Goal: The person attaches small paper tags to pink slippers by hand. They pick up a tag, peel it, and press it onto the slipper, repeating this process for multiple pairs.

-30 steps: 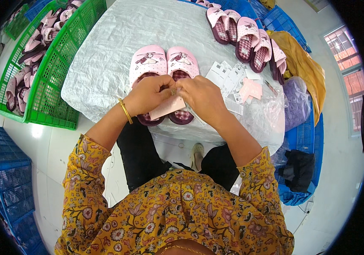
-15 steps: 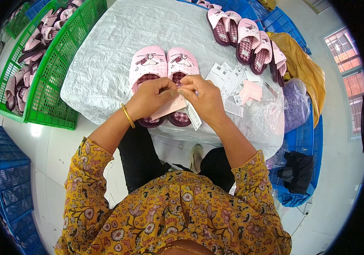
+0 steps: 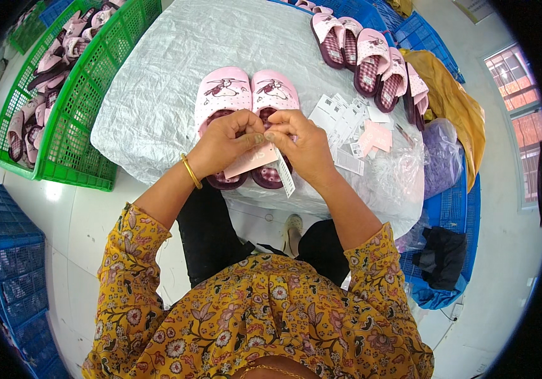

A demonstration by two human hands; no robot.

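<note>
A pair of pink slippers (image 3: 223,88) with checked insoles lies side by side on the plastic-covered table, toes pointing away from me. Above their open heels my two hands meet, fingertips pinched together. My left hand (image 3: 230,146) is closed by the top corner of a pink paper hang tag (image 3: 250,162). My right hand (image 3: 300,142) pinches at the same spot, where a white barcode tag (image 3: 285,175) dangles below it. Whatever string or fastener joins the tags is too small to make out, and my fingers cover it.
Several more slippers (image 3: 372,60) stand at the table's far right. Loose white labels (image 3: 337,120) and pink tags (image 3: 375,136) lie right of my hands, beside clear plastic bags (image 3: 391,177). A green crate (image 3: 84,114) full of slippers is at left; blue crates (image 3: 15,252) stand lower left.
The pink tag and barcode tag have shifted slightly between my fingers, the barcode tag hanging a little lower. Both hands stay pinched together in nearly the same place.
</note>
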